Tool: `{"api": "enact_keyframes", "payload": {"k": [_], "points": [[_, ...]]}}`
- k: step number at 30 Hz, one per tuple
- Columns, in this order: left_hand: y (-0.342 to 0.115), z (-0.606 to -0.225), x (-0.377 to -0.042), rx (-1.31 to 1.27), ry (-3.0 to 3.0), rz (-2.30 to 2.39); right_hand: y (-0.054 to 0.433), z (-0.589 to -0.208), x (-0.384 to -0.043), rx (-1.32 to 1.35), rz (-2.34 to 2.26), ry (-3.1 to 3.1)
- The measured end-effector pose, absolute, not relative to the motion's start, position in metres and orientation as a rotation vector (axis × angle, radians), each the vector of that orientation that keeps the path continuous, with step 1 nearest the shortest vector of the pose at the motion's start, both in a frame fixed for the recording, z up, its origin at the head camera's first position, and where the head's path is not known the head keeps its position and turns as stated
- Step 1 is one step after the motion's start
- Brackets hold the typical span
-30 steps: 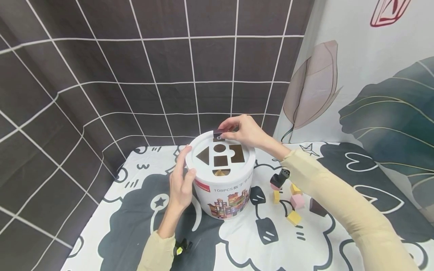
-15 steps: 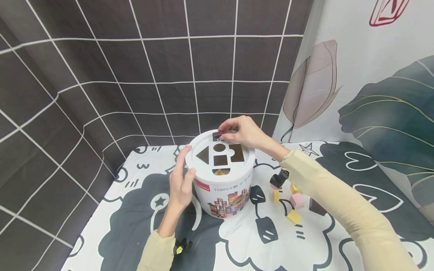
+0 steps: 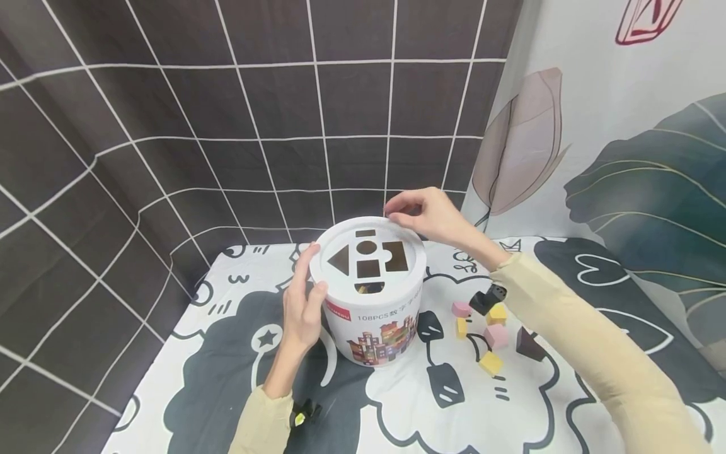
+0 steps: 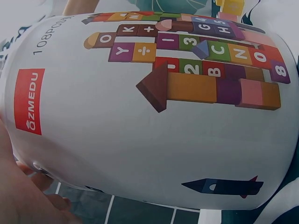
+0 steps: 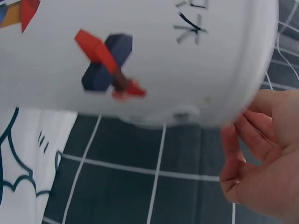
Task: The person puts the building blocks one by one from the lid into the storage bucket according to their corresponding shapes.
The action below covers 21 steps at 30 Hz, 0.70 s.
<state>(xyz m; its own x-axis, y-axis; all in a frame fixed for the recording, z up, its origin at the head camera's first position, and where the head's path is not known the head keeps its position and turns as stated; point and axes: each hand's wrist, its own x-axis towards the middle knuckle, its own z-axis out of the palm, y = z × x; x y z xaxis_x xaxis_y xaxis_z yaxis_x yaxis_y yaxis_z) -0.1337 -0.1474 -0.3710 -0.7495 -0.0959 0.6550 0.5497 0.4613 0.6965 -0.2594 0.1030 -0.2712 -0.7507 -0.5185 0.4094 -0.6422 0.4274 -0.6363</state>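
A white bucket (image 3: 343, 331) with a printed block picture stands upright on the patterned cloth. Its white lid (image 3: 337, 290) has several shaped holes, among them a triangle (image 3: 340, 260), a circle (image 3: 366, 247) and a narrow rectangular slot (image 3: 365, 233) at the back. My left hand (image 3: 303, 309) grips the bucket's left side, thumb at the lid's rim; the left wrist view shows its fingers (image 4: 44, 182) around the edge. Just past the lid's back right rim, my right hand (image 3: 428, 214) holds nothing, its fingers loosely bent, as the right wrist view also shows.
Right of the bucket lie loose blocks: a pink block (image 3: 496, 336), a yellow block (image 3: 491, 364), a dark brown block (image 3: 529, 345) and several others under the right forearm. Behind the cloth-covered surface (image 3: 408, 416) hangs a dark grid curtain (image 3: 283, 164).
The dark block that my right hand held at the back slot is out of sight, and the slot shows uncovered. My right hand has moved right, off the lid. The left hand has stayed.
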Motion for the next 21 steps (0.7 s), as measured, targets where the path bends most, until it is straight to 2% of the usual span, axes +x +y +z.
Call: {"api": "enact_keyframes", "payload": {"k": [8, 21], "points": [[-0.147, -0.370, -0.134, -0.359, -2.085, -1.312, 0.157, -0.278, -0.251, 0.938, 1.249, -2.510], [-0.147, -0.373, -0.136, -0.363, -2.079, -1.311, 0.231, -0.315, -0.227, 0.818, 1.205, -2.624]]}}
